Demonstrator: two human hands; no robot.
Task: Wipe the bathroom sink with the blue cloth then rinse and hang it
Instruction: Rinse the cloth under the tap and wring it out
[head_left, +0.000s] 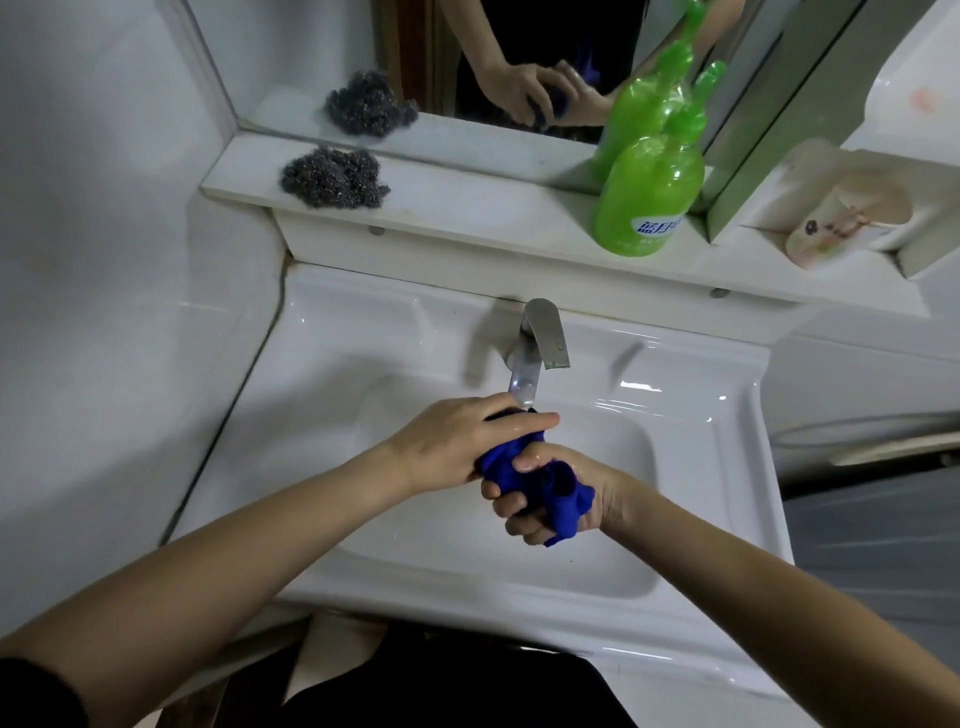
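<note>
A bunched blue cloth (545, 483) hangs over the basin of the white sink (363, 395), just below the metal tap (540, 343). My left hand (462, 441) grips the cloth's upper end, its fingers wet and close under the spout. My right hand (550, 493) wraps around the lower end, with a corner of cloth sticking out below its fingers. Both hands squeeze the cloth between them. I cannot tell whether water is running from the tap.
A white shelf (467, 208) behind the sink carries a steel wool scourer (332, 179) at the left and a green bottle (649, 202) at the right. A mirror (519, 62) stands above it. A wall-mounted soap holder (841, 218) sits at the far right.
</note>
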